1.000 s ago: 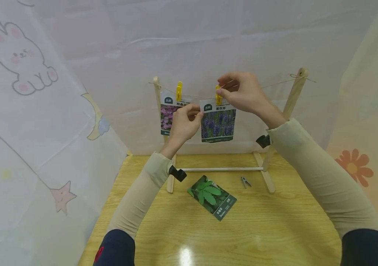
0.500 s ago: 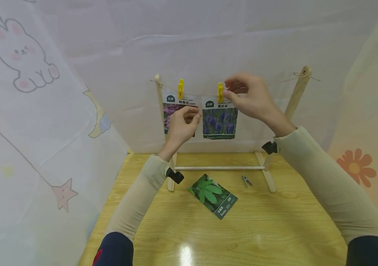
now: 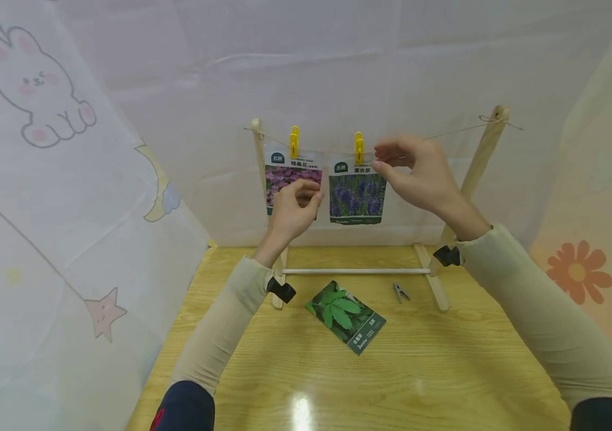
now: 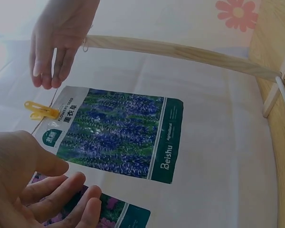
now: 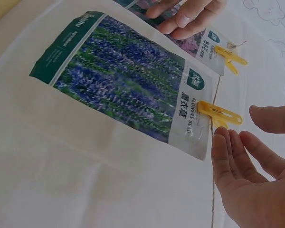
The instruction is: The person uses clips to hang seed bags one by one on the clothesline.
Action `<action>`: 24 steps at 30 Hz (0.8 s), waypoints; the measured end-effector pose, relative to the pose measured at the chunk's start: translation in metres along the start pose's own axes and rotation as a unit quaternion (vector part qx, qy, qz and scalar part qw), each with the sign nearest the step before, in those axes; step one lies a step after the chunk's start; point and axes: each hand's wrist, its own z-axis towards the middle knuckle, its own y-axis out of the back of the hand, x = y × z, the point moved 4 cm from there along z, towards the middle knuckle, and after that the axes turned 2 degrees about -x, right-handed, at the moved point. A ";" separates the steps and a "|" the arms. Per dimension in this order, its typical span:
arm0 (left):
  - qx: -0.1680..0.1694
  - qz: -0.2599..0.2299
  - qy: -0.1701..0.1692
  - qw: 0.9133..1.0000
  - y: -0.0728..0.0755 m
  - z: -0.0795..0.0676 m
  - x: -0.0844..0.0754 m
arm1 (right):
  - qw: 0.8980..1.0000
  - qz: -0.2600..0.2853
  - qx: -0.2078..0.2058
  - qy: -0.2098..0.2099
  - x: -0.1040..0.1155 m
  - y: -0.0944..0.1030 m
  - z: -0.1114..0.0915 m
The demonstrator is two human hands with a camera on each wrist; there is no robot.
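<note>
A seed packet with purple lavender flowers hangs from a string, held by a yellow clothespin. Left of it, a pink-flower seed packet hangs under another yellow clothespin. My right hand is just right of the lavender packet's clothespin, thumb and fingers apart, holding nothing. In front of the pink packet, partly covering it, is my left hand; its fingers are loosely bent with nothing between them. The left wrist view shows a gap between that hand and the lavender packet.
The string runs between two wooden posts joined low down by a white rod. On the wooden table lie a green-leaf seed packet and a grey clothespin. A pale printed cloth surrounds the table.
My right hand has let go of the yellow clothespin and drawn off to the right. The left hand has come away from the lavender packet's edge, moving slightly left. The packet stays hanging.
</note>
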 end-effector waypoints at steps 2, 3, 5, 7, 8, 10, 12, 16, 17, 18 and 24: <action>0.005 0.006 0.005 1.000 -0.001 -0.001 0.003 | 1.000 0.001 0.001 0.002 -0.002 0.000 -0.003; 0.008 0.007 0.007 1.000 -0.001 -0.002 0.004 | 1.000 0.002 0.002 0.001 -0.002 0.000 -0.004; 0.012 0.008 0.010 1.000 0.000 -0.003 0.006 | 1.000 0.006 0.003 0.000 -0.004 0.000 -0.007; 0.015 0.011 0.011 1.000 0.000 -0.004 0.007 | 1.000 0.010 0.006 -0.008 -0.005 0.000 -0.011; 0.016 0.011 0.012 1.000 0.000 -0.005 0.008 | 1.000 0.012 0.009 -0.015 -0.006 0.001 -0.013; 0.018 0.012 0.011 1.000 -0.001 -0.006 0.009 | 0.999 0.020 0.016 -0.028 -0.008 0.002 -0.018; 0.017 0.011 0.011 1.000 0.000 -0.008 0.010 | 0.999 0.021 0.021 -0.037 -0.008 0.003 -0.023; 0.012 0.001 0.012 1.000 0.000 -0.011 0.013 | 0.999 0.020 0.021 -0.033 -0.010 0.005 -0.032; 0.013 0.000 0.014 1.000 0.000 -0.012 0.014 | 0.999 0.021 0.019 -0.033 -0.011 0.006 -0.034; 0.014 -0.002 0.017 1.000 0.000 -0.012 0.016 | 0.999 0.020 0.018 -0.034 -0.012 0.006 -0.036; 0.022 0.005 0.031 0.999 -0.001 -0.018 0.023 | 0.998 0.035 0.003 -0.046 -0.020 0.010 -0.048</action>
